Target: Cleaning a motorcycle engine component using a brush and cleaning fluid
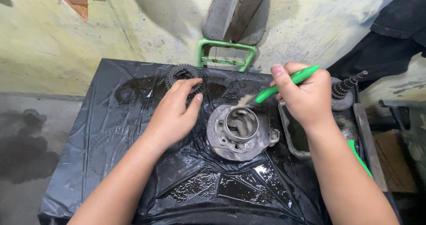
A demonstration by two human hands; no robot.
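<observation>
Head view: metal tray (287, 138) holds dark liquid (298, 136).

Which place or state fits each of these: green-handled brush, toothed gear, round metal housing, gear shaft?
Things:
1. green-handled brush
2. toothed gear
3. round metal housing
4. gear shaft

Places or states:
A. far right, beyond the right hand
B. middle of the wet black plastic sheet
C. gripped in the right hand
D. under the left hand's fingertips

Pairs: 1-C, 2-D, 3-B, 4-A

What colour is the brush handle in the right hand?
Bright green brush handle, clearest in the head view.
</observation>
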